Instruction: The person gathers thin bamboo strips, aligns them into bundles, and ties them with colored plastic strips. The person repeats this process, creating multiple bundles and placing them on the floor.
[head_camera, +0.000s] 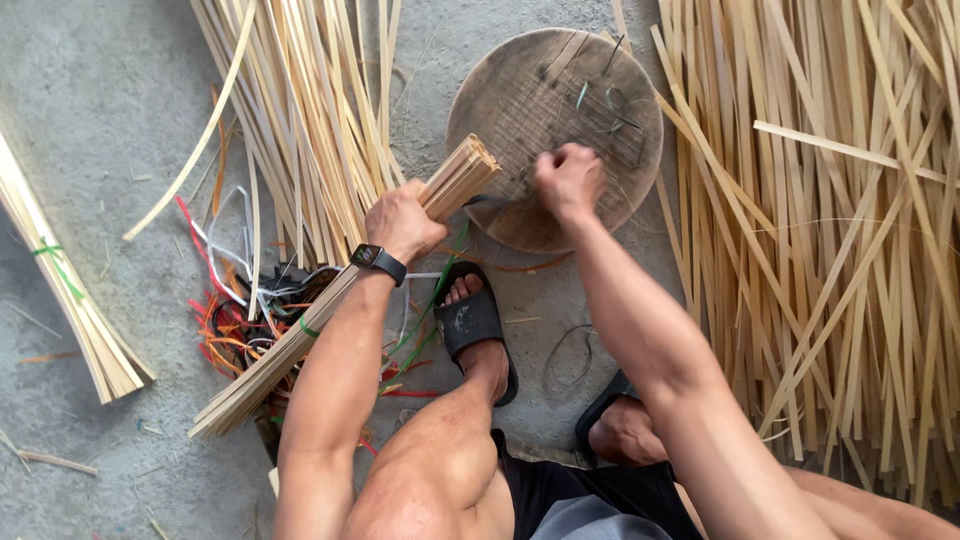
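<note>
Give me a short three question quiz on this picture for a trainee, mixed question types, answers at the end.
1. True or false: the left hand grips a bundle of bamboo strips.
2. The right hand rests on: A) a round wooden block B) a metal bucket C) a sandal.
3. What is on the left wrist?

Key: 1 true. 2 A. 3 a black wristwatch.

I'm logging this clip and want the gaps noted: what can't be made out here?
- Head view: whatever the right hand pinches on the round wooden block; its fingers are curled over it.
- The bundle of strips in the left hand: the forearm covers its middle.
- Loose strips: cut off by the frame edges.
</note>
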